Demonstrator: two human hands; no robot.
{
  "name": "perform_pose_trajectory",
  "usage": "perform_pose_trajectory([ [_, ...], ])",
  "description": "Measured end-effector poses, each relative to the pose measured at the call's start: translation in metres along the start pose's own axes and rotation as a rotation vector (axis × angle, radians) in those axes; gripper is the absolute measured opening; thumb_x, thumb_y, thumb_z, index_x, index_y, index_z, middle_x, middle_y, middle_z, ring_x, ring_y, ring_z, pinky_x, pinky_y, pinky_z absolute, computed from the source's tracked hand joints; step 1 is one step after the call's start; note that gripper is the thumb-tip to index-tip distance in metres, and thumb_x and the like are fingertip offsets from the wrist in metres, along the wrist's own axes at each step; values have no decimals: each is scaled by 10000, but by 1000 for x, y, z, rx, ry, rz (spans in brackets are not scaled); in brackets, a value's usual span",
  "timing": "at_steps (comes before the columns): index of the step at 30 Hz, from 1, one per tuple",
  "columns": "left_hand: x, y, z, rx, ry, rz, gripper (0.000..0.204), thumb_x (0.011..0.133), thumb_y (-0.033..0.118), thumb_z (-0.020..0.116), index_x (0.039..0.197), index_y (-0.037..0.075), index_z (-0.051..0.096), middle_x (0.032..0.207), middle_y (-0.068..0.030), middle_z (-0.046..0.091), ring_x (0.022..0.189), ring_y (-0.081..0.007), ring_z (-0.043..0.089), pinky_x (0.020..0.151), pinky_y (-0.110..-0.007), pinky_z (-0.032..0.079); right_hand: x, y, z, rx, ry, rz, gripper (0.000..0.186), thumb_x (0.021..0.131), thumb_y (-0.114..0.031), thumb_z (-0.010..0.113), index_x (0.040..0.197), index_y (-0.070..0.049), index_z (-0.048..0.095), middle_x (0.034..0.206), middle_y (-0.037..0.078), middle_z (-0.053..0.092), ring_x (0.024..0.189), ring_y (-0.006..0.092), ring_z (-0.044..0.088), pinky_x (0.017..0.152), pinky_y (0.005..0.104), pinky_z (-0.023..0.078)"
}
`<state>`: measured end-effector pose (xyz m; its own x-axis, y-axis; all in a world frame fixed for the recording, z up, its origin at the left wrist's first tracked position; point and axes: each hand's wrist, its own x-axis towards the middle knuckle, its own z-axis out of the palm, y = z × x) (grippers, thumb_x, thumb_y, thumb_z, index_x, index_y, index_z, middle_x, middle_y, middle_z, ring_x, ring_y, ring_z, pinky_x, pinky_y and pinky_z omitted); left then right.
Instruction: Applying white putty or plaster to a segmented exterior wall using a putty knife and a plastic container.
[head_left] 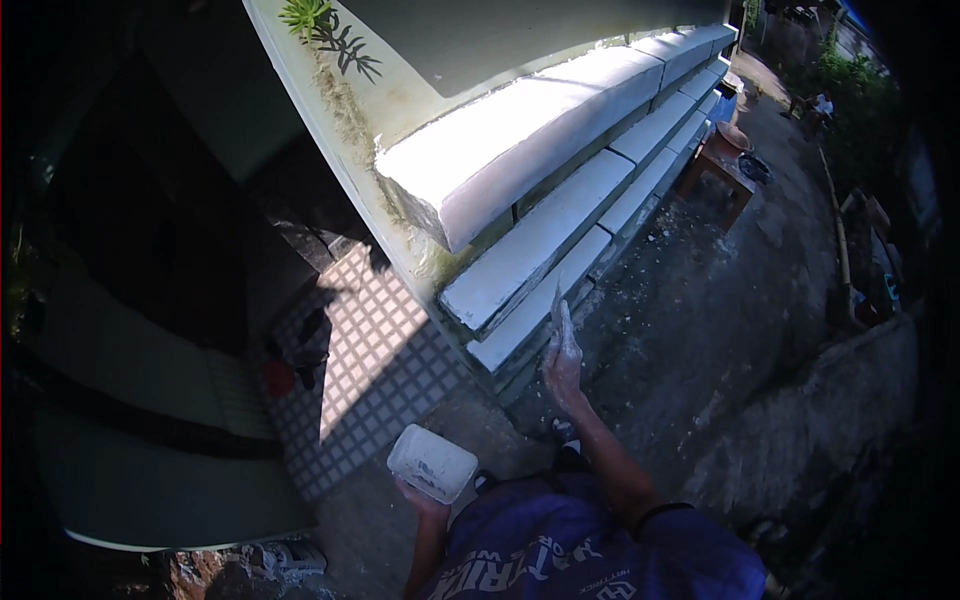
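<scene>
Shirt w/ wht lettering, nr tub

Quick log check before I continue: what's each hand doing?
Left hand: holding the white container.
Right hand: holding what looks like a thin blade-like tool.

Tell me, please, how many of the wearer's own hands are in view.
2: the left hand holds the rectangular white tub at lower centre and is partly hidden by it; the right hand, smeared white, is near the low white ledge, farther up and right.
</scene>
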<state>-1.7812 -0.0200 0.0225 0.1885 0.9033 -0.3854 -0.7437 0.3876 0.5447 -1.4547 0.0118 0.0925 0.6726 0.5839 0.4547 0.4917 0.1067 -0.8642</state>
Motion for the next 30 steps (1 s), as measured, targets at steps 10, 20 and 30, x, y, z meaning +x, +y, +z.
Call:
perform_pose_trajectory([
  [10, 5, -8, -19, 28, 70, 16, 630, 950, 596, 288, 1372, 156, 446, 1292, -70, 553, 1162, -315, 553, 968, -497, 465, -68, -16, 51, 89, -234, -107, 476, 988, -85, 355, 1448, 30, 309, 1442, 230, 412, 1208, 339, 547, 959, 368, 480],
  [20, 13, -1, -22, -18, 10, 31, 633, 953, 584, 282, 1408, 166, 414, 1371, -72, 498, 1222, -334, 516, 995, -528, 444, 11, 4, -6, -94, 142, -43, 437, 989, -58, 353, 1416, 33, 385, 1397, 215, 480, 1264, 300, 503, 1032, 362, 404],
  [30, 9, -2, -24, -27, 101, 51, 684, 939, 630, 269, 1409, 152, 407, 1346, -94, 514, 1190, -344, 539, 972, -531, 462, -14, -7, 51, 77, -38, -79, 461, 981, -33, 365, 1437, 26, 347, 1488, 211, 356, 1360, 289, 377, 1066, 350, 370],
])
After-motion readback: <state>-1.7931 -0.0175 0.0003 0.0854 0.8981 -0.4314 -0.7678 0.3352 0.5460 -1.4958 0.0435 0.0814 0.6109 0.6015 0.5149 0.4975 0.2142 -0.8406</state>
